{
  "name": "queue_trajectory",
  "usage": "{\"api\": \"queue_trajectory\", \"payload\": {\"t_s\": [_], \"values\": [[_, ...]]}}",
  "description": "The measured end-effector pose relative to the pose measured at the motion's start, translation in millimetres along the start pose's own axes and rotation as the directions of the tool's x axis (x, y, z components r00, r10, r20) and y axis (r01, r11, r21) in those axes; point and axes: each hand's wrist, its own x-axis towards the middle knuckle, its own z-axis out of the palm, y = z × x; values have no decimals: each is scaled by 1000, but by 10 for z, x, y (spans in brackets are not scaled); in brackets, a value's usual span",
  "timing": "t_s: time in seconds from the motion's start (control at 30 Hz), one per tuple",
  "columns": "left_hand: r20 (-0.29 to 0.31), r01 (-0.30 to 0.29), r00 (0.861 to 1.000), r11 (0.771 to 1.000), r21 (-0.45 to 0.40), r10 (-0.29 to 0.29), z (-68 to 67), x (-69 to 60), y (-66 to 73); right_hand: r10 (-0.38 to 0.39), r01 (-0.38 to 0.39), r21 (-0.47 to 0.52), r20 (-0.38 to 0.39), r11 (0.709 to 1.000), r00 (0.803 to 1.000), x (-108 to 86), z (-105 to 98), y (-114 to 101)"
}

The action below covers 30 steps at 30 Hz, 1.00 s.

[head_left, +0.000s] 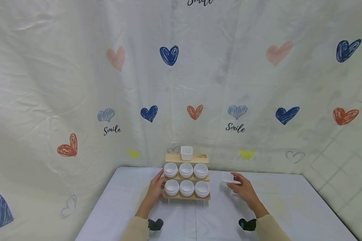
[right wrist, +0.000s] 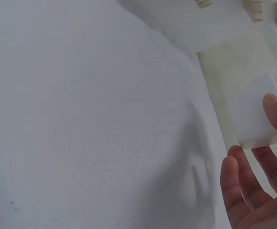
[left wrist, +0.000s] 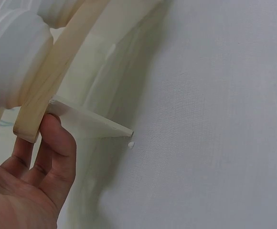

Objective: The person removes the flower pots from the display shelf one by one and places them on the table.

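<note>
Cream sleeve (head_left: 135, 230) lies behind the left hand (head_left: 155, 188), whose fingers are clamped on a tiered wooden rack (head_left: 200, 159). Right of those fingers stand six round white pots (head_left: 186, 170), a square cup (head_left: 186, 153) above them. Farther right, the right hand's (head_left: 242, 189) fingertips pinch a small white container (head_left: 227, 177).

1. Stretched left forearm (head_left: 143, 209) forward, slanted rightward to the wrist.
2. Angled right forearm (head_left: 260, 209) forward and leftward.
3. Gripped with left hand (head_left: 157, 187), with fingers bent at the joints.
4. Pinched with right hand (head_left: 243, 189), with thumb set opposite bent fingers.
5. Held both hands well apart, at about equal reach.
</note>
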Motion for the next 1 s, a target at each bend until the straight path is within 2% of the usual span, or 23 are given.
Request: {"api": "queue_trajectory", "payload": {"t_s": [0.23, 0.4, 0.53, 0.67, 0.83, 0.9, 1.0], "values": [[10, 12, 1000, 999, -31, -11, -3, -29, -1, 37, -37, -17, 7, 999, 999, 57, 26, 103], [2, -1, 1000, 1000, -12, 1, -5, -33, 15, 28, -28, 3, 9, 1000, 1000, 101, 61, 143], [2, 18, 1000, 1000, -13, -18, -4, -35, 41, 23, -23, -1, 14, 1000, 1000, 124, 98, 125], [18, 15, 1000, 1000, -21, -15, -8, -139, 183, 28, -27, -15, 17, 1000, 999, 136, 128, 103], [45, -20, 999, 999, -32, 21, -30, -267, 339, 26, -25, -32, 17, 999, 1000, 162, 151, 115], [45, -20, 999, 999, -38, 21, -27, -242, 310, 20, -20, -36, 16, 999, 1000, 176, 156, 128], [33, -5, 999, 1000, -31, 6, -17, -146, 195, 13, -12, -38, 15, 999, 1000, 199, 163, 151]]}}
